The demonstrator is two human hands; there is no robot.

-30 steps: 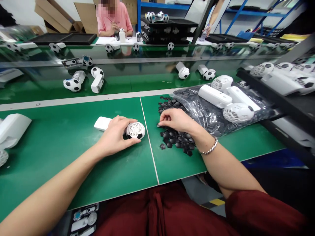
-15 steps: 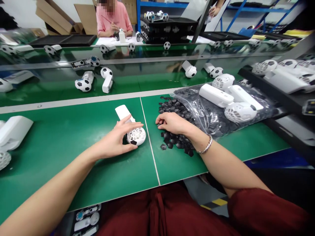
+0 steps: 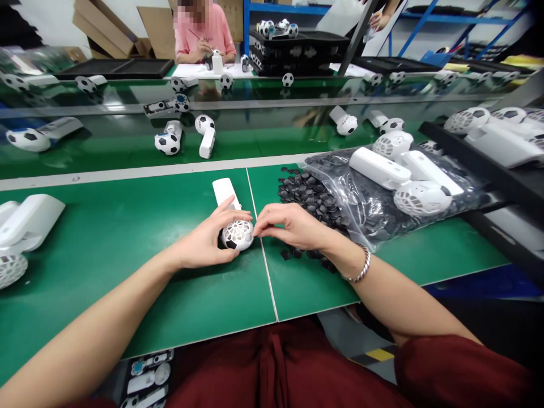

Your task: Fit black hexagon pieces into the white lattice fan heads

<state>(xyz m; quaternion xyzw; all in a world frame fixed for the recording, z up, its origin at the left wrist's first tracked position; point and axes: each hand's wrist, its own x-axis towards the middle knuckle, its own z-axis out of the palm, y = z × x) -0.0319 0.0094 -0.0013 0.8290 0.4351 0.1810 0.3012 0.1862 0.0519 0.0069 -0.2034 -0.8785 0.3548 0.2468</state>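
My left hand (image 3: 207, 240) grips a white hand-held fan (image 3: 233, 218) that lies on the green table; its ball-shaped mesh head carries a few black patches and its handle points away from me. My right hand (image 3: 291, 225) has its fingertips pinched against the right side of the fan's head; whether a black piece sits between them is hidden. Just behind my right hand lies a pile of small black hexagon pieces (image 3: 306, 194), spilling from a clear plastic bag (image 3: 366, 199).
Two white fans (image 3: 397, 174) rest on the bag. More fans lie at the left edge (image 3: 22, 223), on the conveyor belt (image 3: 182, 136) and on a black tray (image 3: 493, 136) at right. A person in pink (image 3: 205, 35) sits across the belt.
My right hand moved left from the black pieces to the fan's head. My left hand turned the fan so its handle points away. Fans on the belt drifted right.
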